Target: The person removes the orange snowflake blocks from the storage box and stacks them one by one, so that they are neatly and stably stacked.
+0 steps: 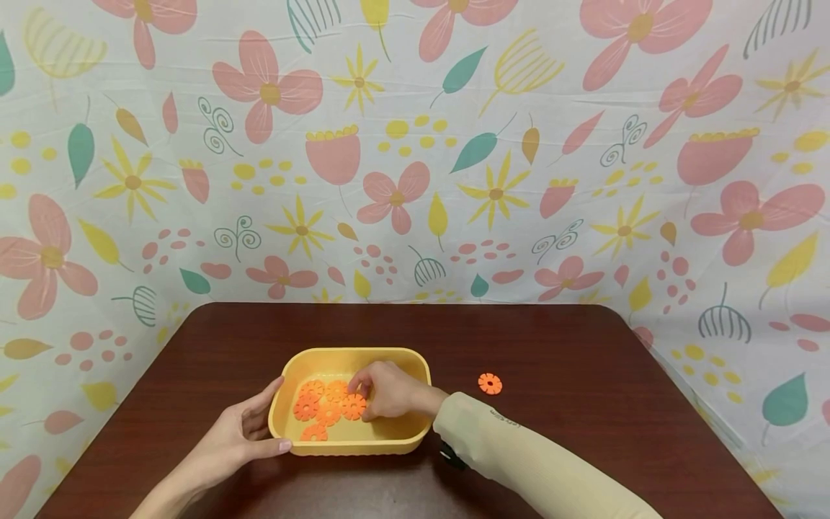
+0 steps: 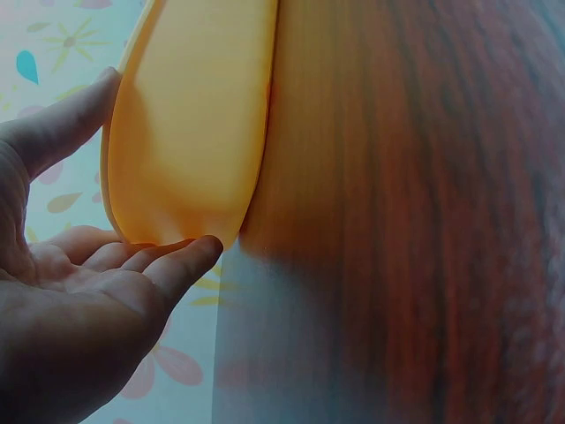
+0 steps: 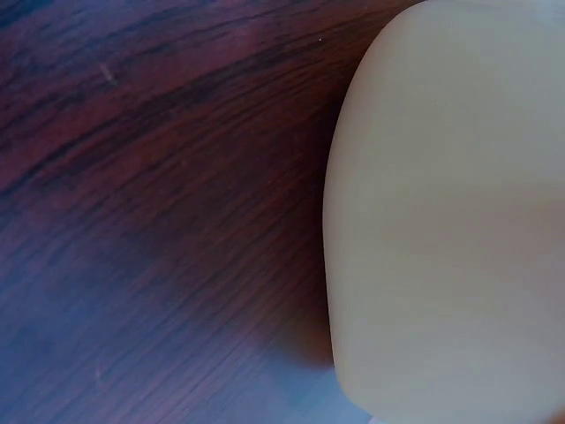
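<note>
A yellow plastic basin (image 1: 350, 448) stands on the table, with several orange notched plastic discs (image 1: 306, 407) lying on its floor. My left hand (image 1: 236, 429) grips the basin's left end, thumb on the near rim and fingers round the far side. In the left wrist view, that hand (image 2: 97, 274) holds the basin's end wall (image 2: 190, 141). My right hand (image 1: 389, 389) reaches down inside the basin, thumb and fingertips curled at the edges of the rightmost disc (image 1: 354, 408). The right wrist view shows only the basin's outer wall (image 3: 441, 221); the hand is hidden there.
One more orange notched disc (image 1: 490, 383) lies on the dark brown wooden table (image 1: 551, 353), right of the basin. Behind and beside the table hangs a flower-patterned cloth (image 1: 415, 158). A black object (image 1: 452, 455) shows under the right sleeve's cuff.
</note>
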Motion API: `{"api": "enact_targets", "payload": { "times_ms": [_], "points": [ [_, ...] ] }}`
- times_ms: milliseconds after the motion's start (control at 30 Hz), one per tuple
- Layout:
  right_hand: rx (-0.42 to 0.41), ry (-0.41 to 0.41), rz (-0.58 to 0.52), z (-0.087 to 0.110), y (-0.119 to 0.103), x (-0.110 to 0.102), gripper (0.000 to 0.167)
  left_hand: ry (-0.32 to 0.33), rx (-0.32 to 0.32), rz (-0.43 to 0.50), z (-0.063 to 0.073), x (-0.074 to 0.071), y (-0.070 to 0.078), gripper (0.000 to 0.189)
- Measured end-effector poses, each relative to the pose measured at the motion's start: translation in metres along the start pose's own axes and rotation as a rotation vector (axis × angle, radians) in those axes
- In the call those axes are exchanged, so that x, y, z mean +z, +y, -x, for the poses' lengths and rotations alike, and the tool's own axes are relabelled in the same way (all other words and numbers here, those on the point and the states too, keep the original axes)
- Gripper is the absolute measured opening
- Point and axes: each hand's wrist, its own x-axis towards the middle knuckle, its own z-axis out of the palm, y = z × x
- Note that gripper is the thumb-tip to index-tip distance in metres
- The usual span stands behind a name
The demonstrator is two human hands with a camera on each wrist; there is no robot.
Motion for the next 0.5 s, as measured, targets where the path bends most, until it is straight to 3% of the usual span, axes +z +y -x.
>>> {"api": "enact_targets", "payload": {
  "times_ms": [500],
  "points": [
    [-0.018,-0.001,-0.061,0.0021,-0.0011,-0.0044,0.039,0.006,0.000,0.004,0.0002,0.0002,-0.0003,0.102]
  ]
}}
